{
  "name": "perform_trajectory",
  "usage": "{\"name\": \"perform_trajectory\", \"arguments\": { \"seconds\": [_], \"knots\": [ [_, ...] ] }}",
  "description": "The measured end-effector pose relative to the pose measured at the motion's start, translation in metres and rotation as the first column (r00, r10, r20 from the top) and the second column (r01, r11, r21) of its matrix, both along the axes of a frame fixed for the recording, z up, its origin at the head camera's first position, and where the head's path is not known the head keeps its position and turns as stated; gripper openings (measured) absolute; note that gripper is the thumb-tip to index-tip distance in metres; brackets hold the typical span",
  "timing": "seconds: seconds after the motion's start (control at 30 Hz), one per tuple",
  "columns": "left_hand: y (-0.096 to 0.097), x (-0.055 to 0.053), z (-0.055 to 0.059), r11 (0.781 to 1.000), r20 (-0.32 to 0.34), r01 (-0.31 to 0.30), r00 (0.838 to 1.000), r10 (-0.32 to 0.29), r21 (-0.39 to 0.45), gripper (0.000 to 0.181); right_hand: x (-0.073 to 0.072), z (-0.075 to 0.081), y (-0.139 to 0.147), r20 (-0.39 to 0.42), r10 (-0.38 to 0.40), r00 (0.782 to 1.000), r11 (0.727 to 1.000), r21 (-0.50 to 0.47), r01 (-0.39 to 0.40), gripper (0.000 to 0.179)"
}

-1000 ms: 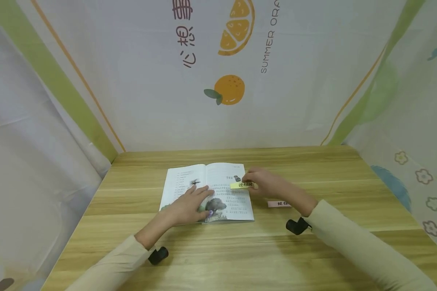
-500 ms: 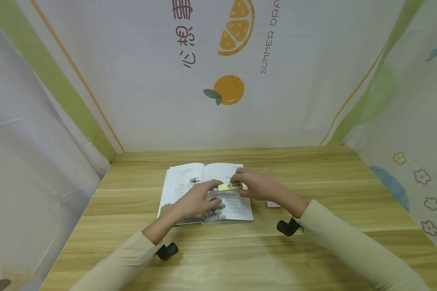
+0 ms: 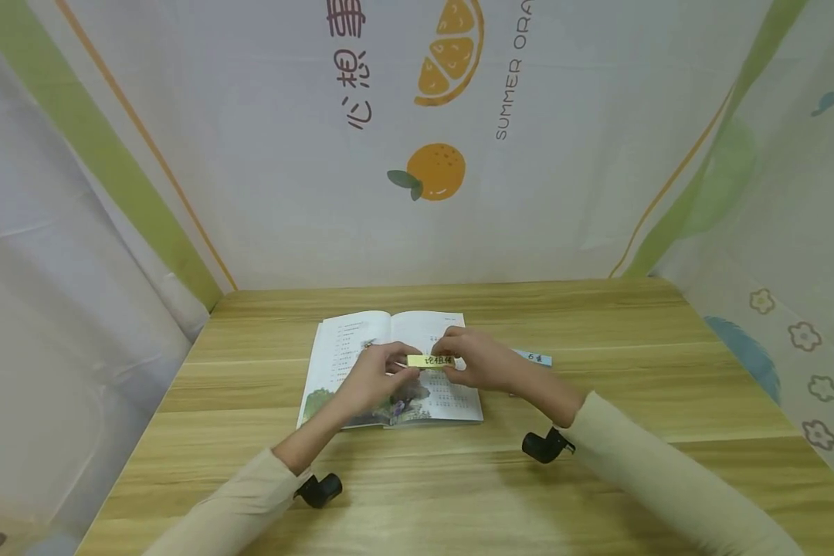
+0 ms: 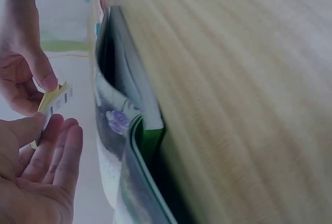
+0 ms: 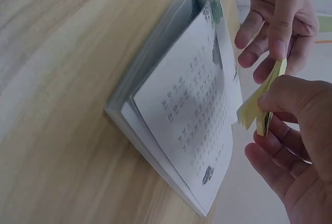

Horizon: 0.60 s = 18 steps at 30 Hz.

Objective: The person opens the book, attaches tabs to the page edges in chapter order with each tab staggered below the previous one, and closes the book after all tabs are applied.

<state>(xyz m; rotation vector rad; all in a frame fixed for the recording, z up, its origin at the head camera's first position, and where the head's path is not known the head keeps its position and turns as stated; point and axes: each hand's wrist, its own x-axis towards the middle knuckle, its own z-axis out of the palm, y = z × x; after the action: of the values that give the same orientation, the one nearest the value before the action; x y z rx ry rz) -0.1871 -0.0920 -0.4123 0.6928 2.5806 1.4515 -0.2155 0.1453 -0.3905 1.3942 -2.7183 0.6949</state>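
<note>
Above an open book (image 3: 335, 363), both hands hold a narrow pad of yellow sticky notes (image 3: 430, 361) with black handwriting on its face. My left hand (image 3: 370, 380) pinches the pad's left end between thumb and fingers. The right end is pinched by my right hand (image 3: 485, 360). In the right wrist view, a yellow sheet (image 5: 251, 111) stands away from the rest of the pad near the right thumb. Printed text and small pictures cover the book's pages, and the left wrist view shows its lower edge with curved pages (image 4: 116, 115).
A blue strip (image 3: 537, 358) with black writing lies on the wooden table (image 3: 431, 494), right of the book, partly behind the right wrist. Black wrist cameras hang under the left cuff (image 3: 260, 471) and right cuff (image 3: 591, 421). A printed curtain (image 3: 278, 193) surrounds the table.
The left hand has lifted off the book and taken hold of the pad's left end. The right hand has brought the pad leftward over the book. The blue strip has come into sight.
</note>
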Motion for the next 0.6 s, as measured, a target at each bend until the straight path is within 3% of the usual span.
{"name": "perform_trajectory", "arguments": {
  "seconds": [0.17,0.4,0.6],
  "knots": [
    [-0.001,0.003,-0.005,0.999,0.034,0.001,0.999,-0.002,0.041,0.029,0.003,-0.003,0.001,0.044,-0.016,0.999,1.0,-0.022,0.017,0.019],
    [0.0,0.008,-0.007,0.987,0.218,-0.045,0.976,0.011,0.152,0.032,0.003,-0.005,0.005,0.089,-0.044,0.995,0.999,-0.027,0.047,0.019],
    [0.001,0.012,-0.01,0.985,0.236,-0.059,0.972,0.02,0.16,0.031,0.004,-0.006,0.005,0.094,-0.04,0.995,0.999,-0.018,0.042,0.021]
  ]
}}
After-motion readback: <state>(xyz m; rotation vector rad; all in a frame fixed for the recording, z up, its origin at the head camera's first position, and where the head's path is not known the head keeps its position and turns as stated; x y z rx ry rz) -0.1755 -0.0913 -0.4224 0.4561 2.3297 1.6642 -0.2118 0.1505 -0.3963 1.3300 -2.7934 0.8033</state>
